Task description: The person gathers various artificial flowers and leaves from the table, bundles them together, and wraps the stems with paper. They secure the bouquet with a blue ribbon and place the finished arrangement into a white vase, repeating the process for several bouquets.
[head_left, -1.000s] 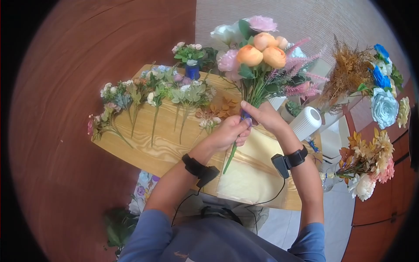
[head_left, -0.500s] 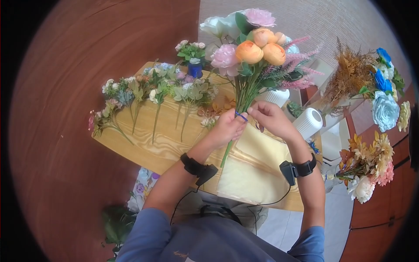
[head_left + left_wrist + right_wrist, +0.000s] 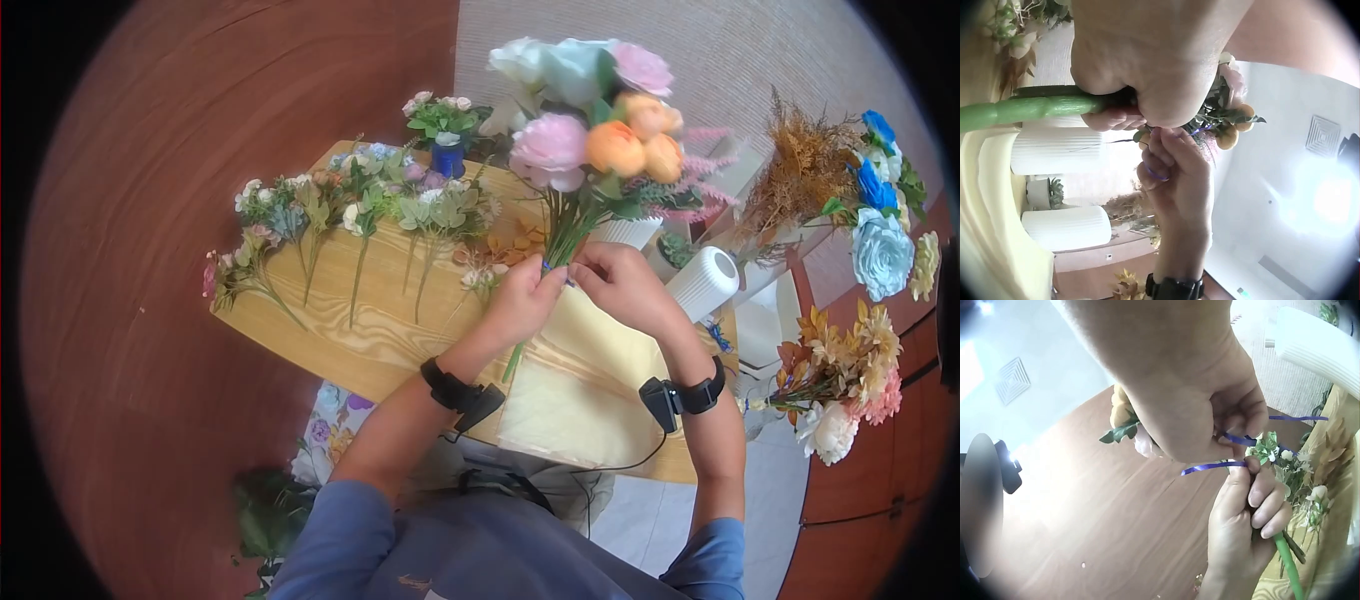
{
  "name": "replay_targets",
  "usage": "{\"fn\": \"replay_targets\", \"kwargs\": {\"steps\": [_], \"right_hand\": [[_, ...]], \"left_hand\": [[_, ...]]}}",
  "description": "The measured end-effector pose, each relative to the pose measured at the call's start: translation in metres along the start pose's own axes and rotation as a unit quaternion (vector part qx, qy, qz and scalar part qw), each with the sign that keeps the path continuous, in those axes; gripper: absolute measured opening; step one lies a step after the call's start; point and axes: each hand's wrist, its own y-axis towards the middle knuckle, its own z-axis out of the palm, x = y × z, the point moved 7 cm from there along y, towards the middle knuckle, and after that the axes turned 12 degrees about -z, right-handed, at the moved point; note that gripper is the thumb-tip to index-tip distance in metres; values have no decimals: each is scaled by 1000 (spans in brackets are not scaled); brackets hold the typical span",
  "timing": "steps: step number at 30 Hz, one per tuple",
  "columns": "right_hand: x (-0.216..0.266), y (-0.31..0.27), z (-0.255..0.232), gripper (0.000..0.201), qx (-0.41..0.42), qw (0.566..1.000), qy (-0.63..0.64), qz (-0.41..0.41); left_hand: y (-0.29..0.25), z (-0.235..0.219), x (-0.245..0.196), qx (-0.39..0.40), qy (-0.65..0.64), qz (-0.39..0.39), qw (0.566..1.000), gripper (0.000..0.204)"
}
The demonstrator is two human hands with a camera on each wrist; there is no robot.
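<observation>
In the upper middle of the head view, the bouquet (image 3: 612,148) stood with its blooms above the hands and its stems (image 3: 565,232) slanting down to the left. The left hand (image 3: 522,305) was clamped on the stems below the flowers, its fingers curled round them, probably because a grip there gathered them into one bundle and left the petals unpressed. The right hand (image 3: 628,290) pinched a blue ribbon (image 3: 1213,467) between thumb and fingers just beside that grip, and the left thumb seemed to press on the ribbon too, likely to stop it slipping. Below the hands, a pale yellow sheet (image 3: 560,400) lay on the wooden table (image 3: 390,345). The loose sprays (image 3: 430,215) lay spread at the left and centre left, perhaps so each could be picked out singly; a white ribbed vase (image 3: 706,282) was right of the hands.
</observation>
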Motion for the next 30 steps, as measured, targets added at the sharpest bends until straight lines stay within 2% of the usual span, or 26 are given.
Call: {"fn": "replay_targets", "kwargs": {"steps": [2, 3, 5, 8, 9, 11, 15, 17, 19, 21, 22, 23, 24, 25, 26, 27, 28, 29, 30], "right_hand": [[4, 0, -1, 18, -3, 1000, -6, 2], [5, 1, -2, 18, -5, 1000, -11, 5], [8, 4, 0, 17, -4, 1000, -24, -2], [15, 10, 3, 17, -12, 999, -51, -8], [17, 12, 5, 17, -20, 998, -63, -6], [16, 15, 8, 17, -24, 997, -68, -8], [16, 20, 16, 18, -22, 997, -73, -15], [20, 23, 17, 18, -9, 997, -69, -14], [24, 26, 19, 19, 4, 998, -65, -14], [36, 28, 24, 23, 22, 996, 62, -66], [40, 28, 24, 23, 25, 995, 63, -67], [45, 28, 18, 25, -18, 989, 126, -81], [50, 29, 12, 27, -60, 975, 189, -95], [51, 29, 11, 27, -56, 975, 190, -96], [46, 27, 2, 27, -95, 970, 211, -76], [40, 25, -6, 28, -134, 962, 231, -56], [35, 22, -8, 28, -130, 962, 232, -58], [23, 17, -13, 27, -163, 956, 240, -32], [9, 12, -16, 26, -197, 949, 248, -6]], "left_hand": [[5, -7, -1, -63, 84, 91, 990, 11], [9, -9, 3, -64, 84, 94, 990, 11], [16, -17, 11, -124, 169, 95, 973, 14], [-5, -3, -28, -153, 222, 130, 954, 14], [-2, -4, -25, -153, 222, 130, 954, 14], [-2, -3, -23, -157, 245, 198, 936, 14], [6, -8, -16, -143, 243, 148, 948, 13], [9, -10, -14, -91, 126, 129, 979, 13], [10, -11, -12, -87, 85, 124, 985, 15], [10, -13, -11, -83, 42, 117, 989, 17], [10, -12, -16, -92, 115, 142, 979, 17], [9, -11, -20, -102, 187, 167, 963, 17], [7, -12, -24, -107, 186, 168, 962, 17], [10, -15, -16, -76, 67, 83, 991, 17], [10, -16, -13, -59, 6, 41, 997, 17], [8, -18, -12, -47, -57, 0, 997, 17], [5, -16, -7, 4, -122, -69, 990, 20], [3, -12, -2, 56, -185, -137, 972, 26], [2, -14, -3, 64, -195, -131, 970, 29]]}}
